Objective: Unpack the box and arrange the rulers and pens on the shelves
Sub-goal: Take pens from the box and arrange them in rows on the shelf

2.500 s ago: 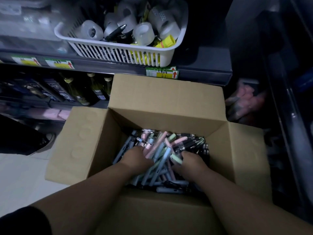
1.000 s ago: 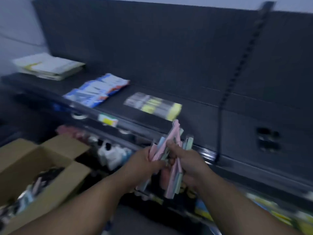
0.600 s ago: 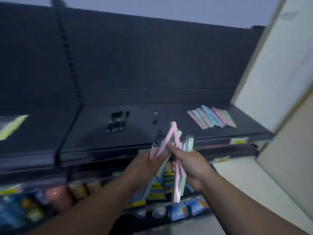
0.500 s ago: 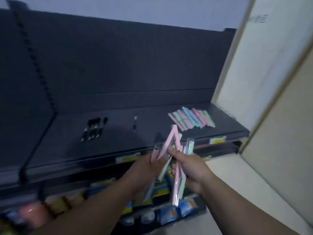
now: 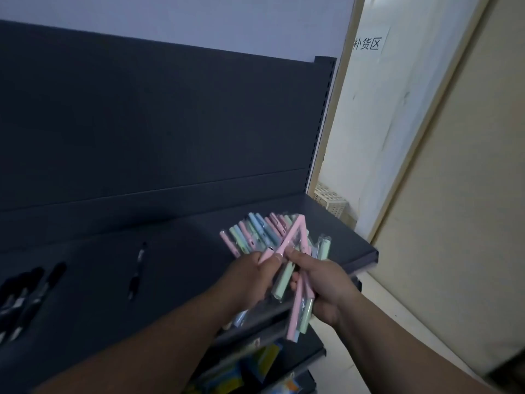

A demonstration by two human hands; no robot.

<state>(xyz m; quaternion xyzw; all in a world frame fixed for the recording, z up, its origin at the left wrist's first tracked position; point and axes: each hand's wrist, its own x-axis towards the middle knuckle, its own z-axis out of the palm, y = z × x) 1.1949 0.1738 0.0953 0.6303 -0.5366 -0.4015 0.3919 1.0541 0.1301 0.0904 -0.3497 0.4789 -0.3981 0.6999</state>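
The dark shelf (image 5: pixel 335 228) already carries a pastel row (image 5: pixel 255 230) and black pens (image 5: pixel 137 270); our left grip (image 5: pixel 250 277) and right grip (image 5: pixel 324 282) both curl round a bundle (image 5: pixel 297 305) not yet shelved.

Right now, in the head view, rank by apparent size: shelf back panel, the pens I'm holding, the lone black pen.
1. back panel
2. held pens, nearer the camera
3. lone black pen
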